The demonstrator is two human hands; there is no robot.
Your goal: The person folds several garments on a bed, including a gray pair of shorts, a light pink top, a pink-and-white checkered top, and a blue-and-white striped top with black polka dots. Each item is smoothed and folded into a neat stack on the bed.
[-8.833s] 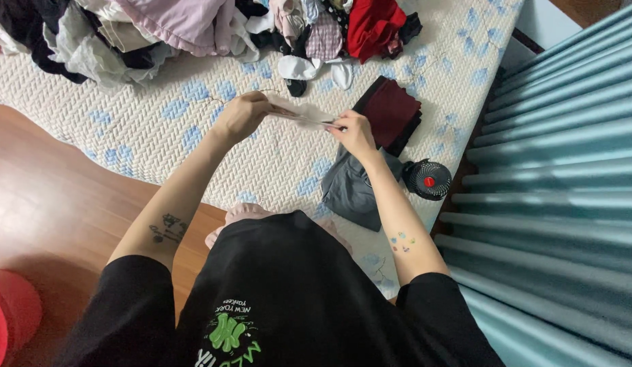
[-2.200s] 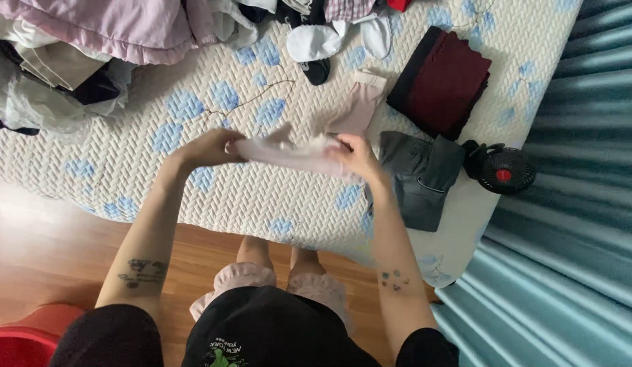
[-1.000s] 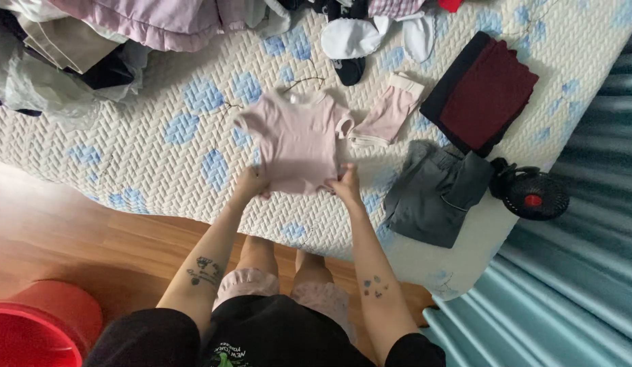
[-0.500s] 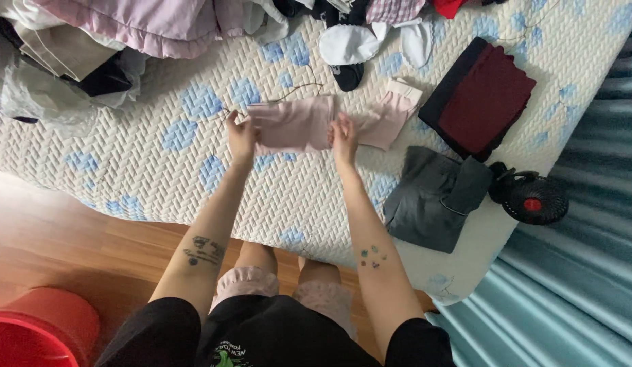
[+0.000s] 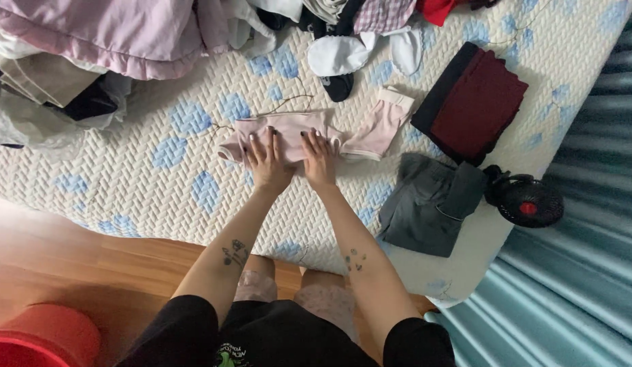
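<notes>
A small pale pink top (image 5: 289,132) lies folded in half on the white quilted bed cover (image 5: 160,197) with blue blotches. My left hand (image 5: 267,158) and my right hand (image 5: 319,156) rest flat on its lower edge, side by side, fingers spread, pressing it down. Neither hand grips anything. A second pale pink garment (image 5: 380,126) lies just right of the top, touching it.
A folded dark red and black stack (image 5: 476,102) and a folded grey garment (image 5: 428,204) lie to the right, with a small black fan (image 5: 527,202) beside them. Loose clothes (image 5: 112,41) and white socks (image 5: 360,51) pile at the far side. A red bucket (image 5: 37,336) stands on the wooden floor.
The pink top was spread flat, then folded upward in half. My hands have come together from its outer edges and now press on its middle.
</notes>
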